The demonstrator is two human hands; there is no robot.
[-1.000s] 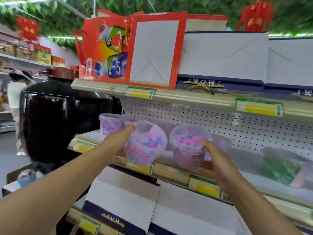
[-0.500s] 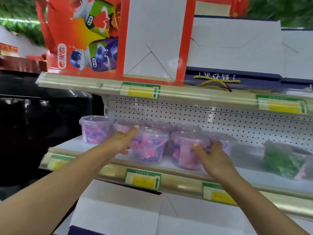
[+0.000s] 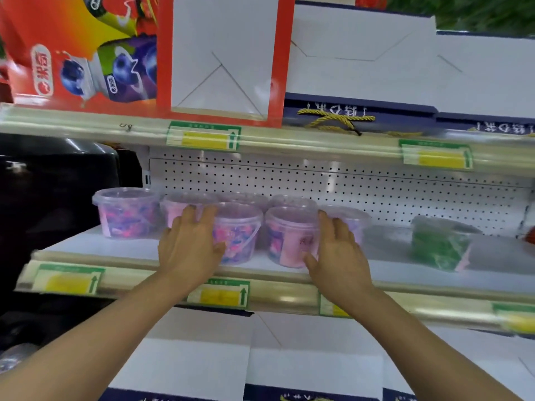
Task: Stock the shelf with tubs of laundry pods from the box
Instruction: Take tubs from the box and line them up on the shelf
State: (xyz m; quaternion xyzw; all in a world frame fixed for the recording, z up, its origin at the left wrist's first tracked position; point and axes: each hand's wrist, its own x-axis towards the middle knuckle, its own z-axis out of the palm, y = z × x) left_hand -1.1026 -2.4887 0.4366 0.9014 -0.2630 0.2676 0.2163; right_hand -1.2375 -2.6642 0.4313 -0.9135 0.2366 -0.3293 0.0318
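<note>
Resting on the shelf (image 3: 139, 250), two clear tubs (image 3: 236, 233) of pods, probably light and slick, sit under flat, relaxed fingers of the left hand (image 3: 189, 247) and right hand (image 3: 337, 250), best gripped around the rim.

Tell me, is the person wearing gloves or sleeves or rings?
No. Both hands, left and right, are bare, with no gloves or rings showing. Both forearms are bare too; no sleeve, watch or bracelet shows in the picture.
</note>
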